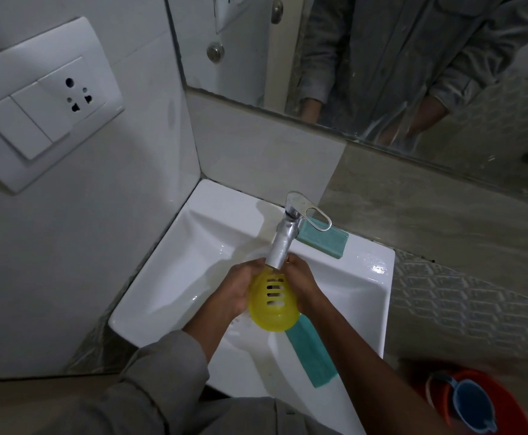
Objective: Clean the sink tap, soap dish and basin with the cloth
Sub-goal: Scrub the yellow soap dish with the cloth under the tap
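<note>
A yellow slotted soap dish (273, 304) is held over the white basin (363, 287), right under the spout of the chrome tap (283, 238). My left hand (236, 288) grips its left side and my right hand (303, 284) grips its right side. A teal cloth (311, 356) hangs below the dish, under my right forearm, draped over the basin's front rim. A teal bar of soap (327, 241) lies on the basin's ledge behind the tap's lever handle. I cannot tell whether water is running.
A white switch and socket plate (42, 102) sits on the left wall. A mirror (382, 64) above the basin reflects a person's grey sleeves. An orange bucket (507, 390) with a blue mug (473, 406) in it stands at the lower right.
</note>
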`<state>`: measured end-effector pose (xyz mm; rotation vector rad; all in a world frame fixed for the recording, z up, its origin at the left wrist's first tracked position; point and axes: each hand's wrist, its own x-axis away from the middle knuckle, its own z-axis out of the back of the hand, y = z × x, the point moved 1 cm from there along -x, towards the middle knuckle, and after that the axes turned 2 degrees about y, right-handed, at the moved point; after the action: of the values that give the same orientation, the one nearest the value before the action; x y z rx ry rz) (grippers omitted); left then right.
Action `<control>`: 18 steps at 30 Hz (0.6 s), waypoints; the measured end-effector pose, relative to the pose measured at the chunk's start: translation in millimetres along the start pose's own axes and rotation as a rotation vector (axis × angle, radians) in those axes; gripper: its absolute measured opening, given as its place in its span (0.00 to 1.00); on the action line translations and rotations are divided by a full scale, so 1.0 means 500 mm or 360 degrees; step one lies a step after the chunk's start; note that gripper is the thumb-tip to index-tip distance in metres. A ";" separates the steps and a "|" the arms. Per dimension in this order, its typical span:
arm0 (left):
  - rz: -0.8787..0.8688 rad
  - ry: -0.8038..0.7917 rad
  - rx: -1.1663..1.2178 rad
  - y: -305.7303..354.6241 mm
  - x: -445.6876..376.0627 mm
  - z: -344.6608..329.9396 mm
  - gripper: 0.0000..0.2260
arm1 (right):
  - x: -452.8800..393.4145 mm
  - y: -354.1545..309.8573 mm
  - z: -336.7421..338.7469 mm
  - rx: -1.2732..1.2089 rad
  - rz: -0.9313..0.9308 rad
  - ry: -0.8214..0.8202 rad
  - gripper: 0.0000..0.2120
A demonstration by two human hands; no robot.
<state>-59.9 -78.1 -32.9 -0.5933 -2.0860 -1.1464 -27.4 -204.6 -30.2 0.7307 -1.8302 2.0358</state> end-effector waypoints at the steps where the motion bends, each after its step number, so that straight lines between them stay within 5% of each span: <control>1: -0.0005 0.0021 0.0021 0.001 -0.002 -0.001 0.09 | 0.000 -0.002 -0.002 0.0016 0.0032 -0.0019 0.05; 8: 0.0072 0.0272 -0.0048 -0.023 0.003 -0.008 0.11 | 0.010 0.013 -0.002 -0.0181 0.0132 0.0016 0.08; 13: -0.0508 0.0364 -0.0522 -0.030 -0.002 -0.019 0.05 | 0.033 0.026 0.009 -0.0478 0.0229 0.0042 0.21; 18: -0.0632 0.0140 -0.0737 -0.048 0.006 -0.017 0.07 | 0.041 0.054 -0.001 -0.0686 0.0108 0.0301 0.10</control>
<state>-74.6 -97.4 -40.7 -0.3276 -1.9167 -1.8754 -59.1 -209.8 -41.1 0.3473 -2.0969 1.5955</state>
